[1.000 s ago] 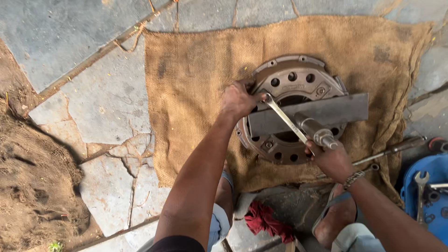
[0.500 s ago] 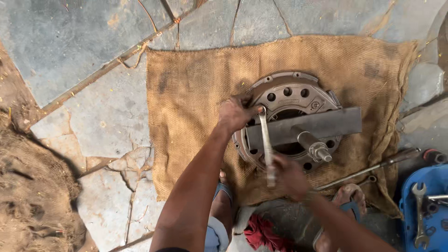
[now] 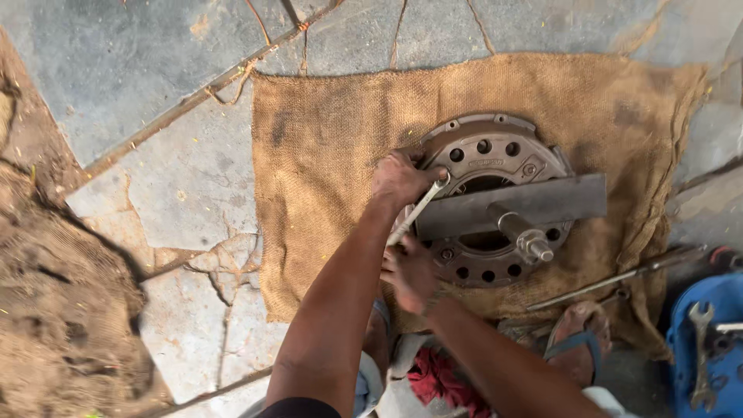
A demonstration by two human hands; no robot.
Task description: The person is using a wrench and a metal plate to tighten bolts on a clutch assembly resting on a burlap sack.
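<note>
On the brown burlap mat [image 3: 325, 155], my right hand [image 3: 410, 271] has swung the slim steel wrench [image 3: 416, 210] leftward, fist clamped on its handle. My left hand [image 3: 401, 178] presses, closed, over its head on the round grey perforated clutch plate [image 3: 495, 155], so I judge the bolt has turned.

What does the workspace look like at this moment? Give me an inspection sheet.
Surface: burlap cloth spread on stone paving.
Job's things: round metal plate with holes, flat steel bar across it, bolt through the middle; wrench at the plate's left edge.
Clutter: long rod, red rag, blue tray holding a spanner.
Hands: left hand steadies the wrench head; right hand grips its handle.
Cables: nothing seen.
Surroundings: bare soil to the left, sandalled foot.
</note>
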